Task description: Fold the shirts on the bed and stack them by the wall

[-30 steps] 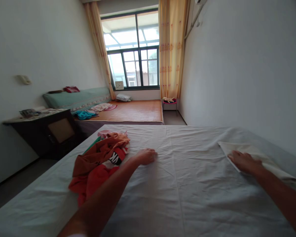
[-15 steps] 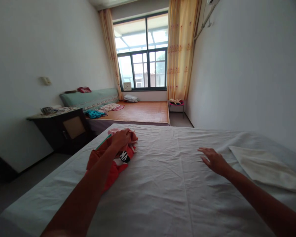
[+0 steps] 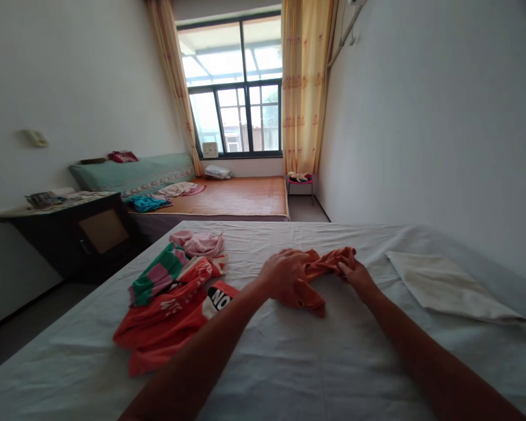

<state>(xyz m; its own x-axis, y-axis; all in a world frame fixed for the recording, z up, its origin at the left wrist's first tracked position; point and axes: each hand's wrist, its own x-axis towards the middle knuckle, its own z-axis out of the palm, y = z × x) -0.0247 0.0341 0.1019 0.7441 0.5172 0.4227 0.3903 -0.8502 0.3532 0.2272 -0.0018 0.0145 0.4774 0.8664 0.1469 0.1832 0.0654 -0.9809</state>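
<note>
A crumpled rust-orange garment [image 3: 309, 298] lies across the middle of the white sheet. My left hand [image 3: 284, 272] is closed over its left part, fingers curled down into the cloth. At its bunched right end, my right hand [image 3: 354, 276] pinches the fabric between thumb and fingers. Left of my hands a loose pile of clothes spreads out: a red garment [image 3: 166, 324] with white lettering and a black "NO" patch, a green and pink piece [image 3: 160, 275], and a pale pink garment [image 3: 199, 242] at the back.
Everything lies on a white sheet [image 3: 267, 362] over a flat surface. A folded off-white cloth [image 3: 451, 286] rests at the right. Beyond stand a bed with a brown mat [image 3: 245, 196], a dark cabinet [image 3: 79, 234] and a small pink stool [image 3: 300, 180].
My left hand has carried the rust-orange garment rightward off the pile, uncovering the other clothes. My right hand, open and bare before, has closed on the garment's right end. The view has turned slightly right.
</note>
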